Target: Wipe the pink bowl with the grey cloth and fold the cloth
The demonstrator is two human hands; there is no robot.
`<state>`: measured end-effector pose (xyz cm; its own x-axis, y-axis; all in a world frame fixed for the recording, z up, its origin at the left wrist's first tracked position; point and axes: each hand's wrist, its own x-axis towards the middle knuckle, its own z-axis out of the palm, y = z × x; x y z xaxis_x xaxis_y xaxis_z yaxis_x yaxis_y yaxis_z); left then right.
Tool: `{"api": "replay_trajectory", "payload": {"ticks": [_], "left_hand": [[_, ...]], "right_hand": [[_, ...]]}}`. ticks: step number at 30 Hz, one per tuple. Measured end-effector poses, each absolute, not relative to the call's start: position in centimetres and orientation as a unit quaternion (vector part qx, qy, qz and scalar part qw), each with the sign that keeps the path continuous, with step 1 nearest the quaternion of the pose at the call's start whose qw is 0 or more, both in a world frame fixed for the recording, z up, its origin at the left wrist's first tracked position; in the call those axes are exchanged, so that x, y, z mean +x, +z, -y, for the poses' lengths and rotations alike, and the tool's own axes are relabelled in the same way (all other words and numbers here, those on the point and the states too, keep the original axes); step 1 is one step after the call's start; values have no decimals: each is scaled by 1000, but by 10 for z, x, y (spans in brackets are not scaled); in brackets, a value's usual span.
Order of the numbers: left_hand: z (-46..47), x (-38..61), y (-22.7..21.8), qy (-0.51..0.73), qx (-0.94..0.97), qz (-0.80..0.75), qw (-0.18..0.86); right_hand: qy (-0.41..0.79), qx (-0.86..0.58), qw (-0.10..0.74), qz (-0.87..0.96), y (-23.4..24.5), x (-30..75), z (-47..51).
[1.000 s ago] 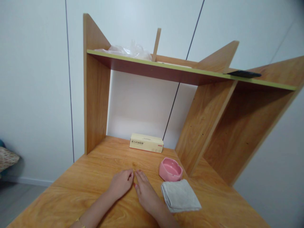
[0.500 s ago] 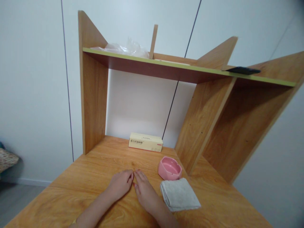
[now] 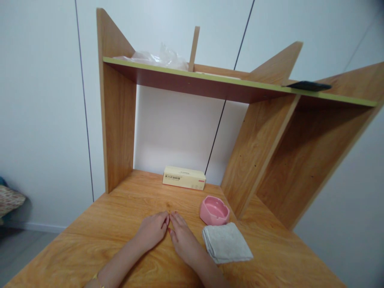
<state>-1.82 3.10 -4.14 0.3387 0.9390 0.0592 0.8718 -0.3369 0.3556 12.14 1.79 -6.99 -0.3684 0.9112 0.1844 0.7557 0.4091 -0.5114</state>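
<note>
My left hand point(image 3: 152, 231) lies flat, palm down, on the wooden desk point(image 3: 105, 224), fingers stretched out and holding nothing. My right hand point(image 3: 183, 239) rests flat beside it, fingertips nearly touching the left ones, also holding nothing. Just right of my right hand lies a folded grey cloth point(image 3: 226, 248). Behind the cloth stands a pink ashtray point(image 3: 214, 210). A long cream box point(image 3: 184, 177) lies at the back of the desk against the white wall.
A wooden hutch rises from the desk, with a side panel point(image 3: 117, 120) at left, slanting dividers point(image 3: 258, 152) at right and a green-edged shelf point(image 3: 210, 80) above. Crumpled clear plastic point(image 3: 159, 59) and a dark flat object point(image 3: 309, 85) lie on that shelf.
Both hands stay flat in the same spot. The view has only tilted slightly upward.
</note>
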Motion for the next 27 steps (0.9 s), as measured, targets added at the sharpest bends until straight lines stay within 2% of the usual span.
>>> {"api": "replay_trajectory", "payload": {"ticks": [27], "left_hand": [[-28, -17, -36, 122, 805, -566, 131]], "right_hand": [[172, -517, 227, 807, -68, 121, -16]]}}
